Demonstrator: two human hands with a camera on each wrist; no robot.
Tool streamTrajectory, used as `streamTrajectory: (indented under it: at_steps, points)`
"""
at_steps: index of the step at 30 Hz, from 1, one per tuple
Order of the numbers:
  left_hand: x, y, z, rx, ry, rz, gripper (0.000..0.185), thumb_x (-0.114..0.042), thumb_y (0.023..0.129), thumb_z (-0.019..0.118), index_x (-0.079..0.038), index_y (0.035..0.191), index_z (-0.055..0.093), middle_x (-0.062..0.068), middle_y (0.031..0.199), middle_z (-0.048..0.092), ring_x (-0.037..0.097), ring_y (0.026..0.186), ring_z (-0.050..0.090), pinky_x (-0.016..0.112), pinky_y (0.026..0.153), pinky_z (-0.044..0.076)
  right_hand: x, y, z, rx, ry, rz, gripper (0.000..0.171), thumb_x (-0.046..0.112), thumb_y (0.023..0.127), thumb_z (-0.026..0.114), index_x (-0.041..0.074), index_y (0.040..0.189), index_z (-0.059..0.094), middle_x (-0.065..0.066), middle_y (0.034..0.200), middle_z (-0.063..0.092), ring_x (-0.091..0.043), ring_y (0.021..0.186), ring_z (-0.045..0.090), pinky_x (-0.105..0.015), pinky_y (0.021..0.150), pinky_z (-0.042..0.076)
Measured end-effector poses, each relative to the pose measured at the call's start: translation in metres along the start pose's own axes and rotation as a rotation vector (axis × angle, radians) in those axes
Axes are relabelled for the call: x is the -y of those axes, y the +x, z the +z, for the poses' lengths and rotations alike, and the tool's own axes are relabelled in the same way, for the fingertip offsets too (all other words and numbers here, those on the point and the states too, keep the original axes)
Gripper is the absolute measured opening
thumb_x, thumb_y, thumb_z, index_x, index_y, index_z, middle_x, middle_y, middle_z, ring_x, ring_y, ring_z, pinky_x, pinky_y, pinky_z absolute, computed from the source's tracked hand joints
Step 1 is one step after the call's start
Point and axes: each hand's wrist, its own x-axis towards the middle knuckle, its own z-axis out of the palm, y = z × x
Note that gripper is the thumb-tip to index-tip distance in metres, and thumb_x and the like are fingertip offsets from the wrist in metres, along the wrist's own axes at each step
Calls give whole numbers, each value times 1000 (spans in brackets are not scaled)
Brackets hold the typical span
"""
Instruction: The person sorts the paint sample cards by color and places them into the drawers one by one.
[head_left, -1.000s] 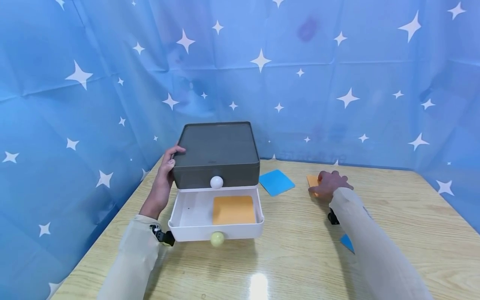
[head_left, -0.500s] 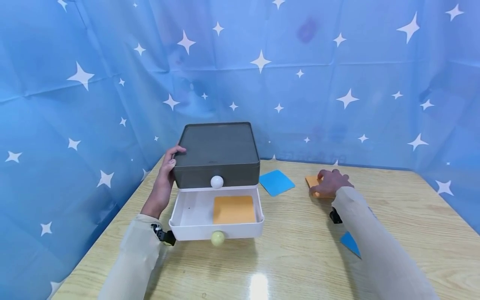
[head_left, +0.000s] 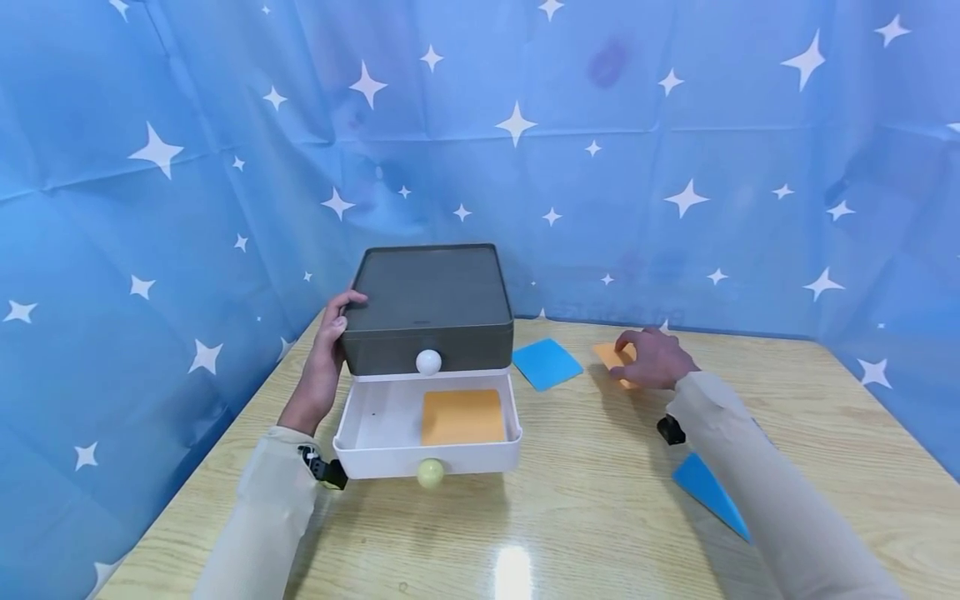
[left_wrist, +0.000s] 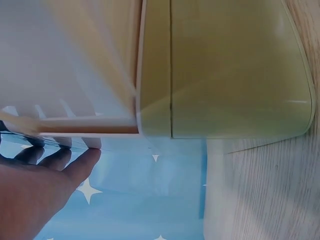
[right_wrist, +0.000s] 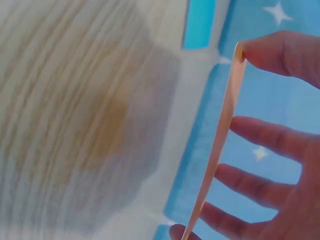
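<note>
On the table stands a small drawer box [head_left: 431,287] with a dark grey upper part and a white knob. Its white lower drawer [head_left: 375,462] is pulled out, with an orange square sheet [head_left: 462,417] lying inside. My left hand [head_left: 321,358] rests against the box's left side, one finger over its top edge; in the left wrist view its fingers [left_wrist: 82,165] touch the side wall. My right hand [head_left: 654,360] holds another orange sheet [head_left: 611,354] by its edges. In the right wrist view this sheet [right_wrist: 215,150] appears edge-on, slightly bowed, clear of the table.
A blue square sheet [head_left: 547,364] lies right of the box. Another blue sheet [head_left: 708,492] is partly hidden under my right forearm. The wooden table [head_left: 585,517] ends at a blue curtain [head_left: 480,167] with white stars, behind and to the left.
The right hand has lifted the orange sheet off the table and moved slightly left with it. More of the blue sheet beneath the forearm shows. The left hand stays on the box.
</note>
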Motion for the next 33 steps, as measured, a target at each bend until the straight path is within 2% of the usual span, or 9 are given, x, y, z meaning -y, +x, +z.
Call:
streamTrajectory:
  at_steps: [4, 11, 13, 16, 20, 23, 27, 33]
  points:
    - [0, -1, -2, 3, 9, 0, 50, -43, 103, 18, -23, 146, 33, -15, 169, 4, 26, 154, 8, 65, 119, 8, 11, -7, -4, -38, 13, -86, 48, 37, 89, 68, 4, 124, 63, -30, 137, 55, -49, 127, 47, -68, 101, 37]
    - [-1, -2, -2, 3, 16, -9, 51, -44, 103, 17, -22, 146, 32, -14, 170, 3, 25, 155, 6, 65, 120, 6, 36, -22, -14, -87, 11, -183, 44, 32, 87, 71, 6, 122, 65, -26, 139, 56, -48, 131, 47, -63, 99, 43]
    - [-2, -2, -2, 1, 16, -11, 50, -44, 103, 17, -23, 146, 32, -14, 170, 3, 25, 154, 7, 65, 120, 6, 44, -27, -16, -103, 4, -210, 43, 31, 86, 72, 7, 122, 65, -26, 137, 57, -47, 128, 49, -61, 95, 45]
    - [-2, -2, -2, 2, 13, -14, 50, -44, 103, 17, -23, 146, 33, -15, 169, 4, 26, 154, 8, 65, 119, 7, 57, -35, -20, -126, -12, -247, 41, 30, 85, 73, 10, 120, 66, -24, 135, 59, -43, 120, 54, -51, 82, 48]
    - [-3, -1, -2, 5, 12, -11, 50, -44, 103, 17, -24, 146, 33, -14, 169, 4, 26, 153, 8, 65, 119, 7, 74, -47, -24, -142, -13, -293, 38, 30, 84, 74, 15, 118, 67, -18, 130, 61, -33, 105, 56, -38, 72, 42]
    - [-2, -1, -2, 6, 7, -7, 50, -44, 103, 17, -24, 146, 32, -15, 169, 4, 26, 153, 9, 65, 119, 8, 87, -57, -28, -142, -3, -332, 36, 29, 83, 75, 18, 117, 67, -10, 127, 63, -28, 104, 56, -38, 77, 44]
    - [-2, -2, -2, 8, 5, -7, 50, -45, 103, 17, -24, 146, 32, -15, 169, 4, 26, 153, 10, 64, 119, 8, 104, -72, -32, -137, 21, -397, 35, 27, 82, 77, 22, 115, 67, -2, 123, 63, -25, 112, 56, -45, 90, 47]
    - [-2, 0, -1, 16, 2, -7, 50, -45, 103, 17, -25, 146, 32, -15, 169, 4, 27, 152, 10, 65, 118, 8, 129, -91, -40, -126, 67, -520, 35, 23, 82, 77, 25, 115, 66, 7, 117, 62, -16, 109, 58, -42, 93, 47]
